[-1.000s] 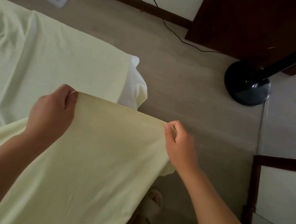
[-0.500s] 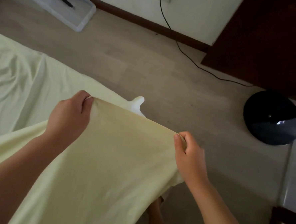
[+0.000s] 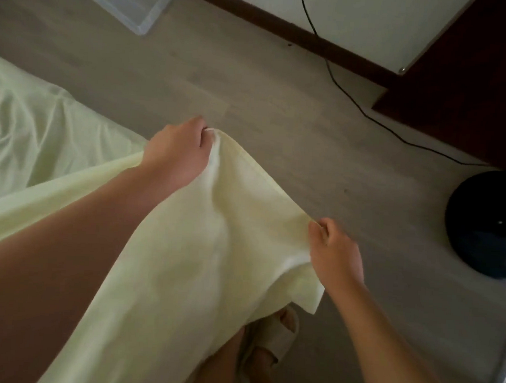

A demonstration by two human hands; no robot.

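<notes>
Head view looks down on a pale yellow sheet (image 3: pixel 201 247) held up between two hands, its far end trailing left onto the bed (image 3: pixel 22 124). The left hand (image 3: pixel 177 154) pinches the upper edge, fingers curled round the hem. The right hand (image 3: pixel 335 249) grips the same edge lower and nearer the body, thumb and fingers closed on the cloth. Between them the hem sags and a fold runs down the middle, so the edge is slack, not taut.

To do this step well, I judge that the hands should draw apart along the hem until it runs straight, each grip right at the edge so no cloth bunches in the palm. The corner hanging loose below the right wrist wants gathering in before any fold or spread. Lifting a little higher would likely stop the cloth dragging over the slipper (image 3: pixel 275 332) beneath it.

Underneath is a pale wood-look floor (image 3: pixel 223 80). A clear plastic box (image 3: pixel 133 3) sits on it at top left. A dark skirting board (image 3: pixel 285 30) runs along the wall behind, and a black cable (image 3: pixel 366 115) snakes down the wall and across the floor. Dark wooden furniture (image 3: pixel 475 71) fills the top right corner. A round black stand base (image 3: pixel 486 223) sits at the right edge, well apart from the sheet.
</notes>
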